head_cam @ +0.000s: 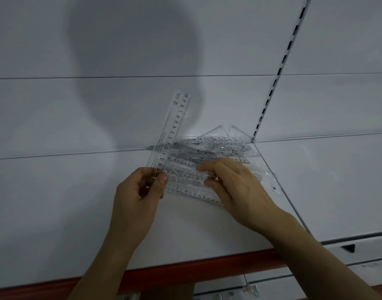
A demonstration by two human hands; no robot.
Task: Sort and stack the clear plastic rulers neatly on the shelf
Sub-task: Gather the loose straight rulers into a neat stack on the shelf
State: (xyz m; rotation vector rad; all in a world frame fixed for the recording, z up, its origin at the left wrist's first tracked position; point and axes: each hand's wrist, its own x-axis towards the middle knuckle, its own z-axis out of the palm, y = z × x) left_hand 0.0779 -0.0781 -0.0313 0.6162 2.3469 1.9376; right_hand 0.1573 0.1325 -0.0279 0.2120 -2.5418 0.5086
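1. A white shelf (66, 213) with a red front edge (185, 271) runs under both hands, and a white back panel (56, 105) rises behind it.
2. A slotted upright rail (278, 68) climbs the panel, up and to the right of the right fingertips.
3. A broad soft shadow (131, 68) lies on the panel above the fingers.
4. The left hand (138, 191) pinches the near end of a clear ruler (170, 131) between thumb and fingers; the ruler tilts up and away from them, over the seam where shelf meets panel.
5. The right hand (235, 187) rests on a loose pile of clear rulers and set squares (207, 154). Its fingers are curled and close together, tips pressing the pile just right of the left thumb.
6. The pile spreads beyond the right fingertips toward the foot of the rail, with two triangle corners leaning on the panel.
7. The pieces overlap and are see-through, so I cannot count them or trace single edges.
8. The right fingertips are blurred.
9. Small items below the red edge are cut off and unclear.
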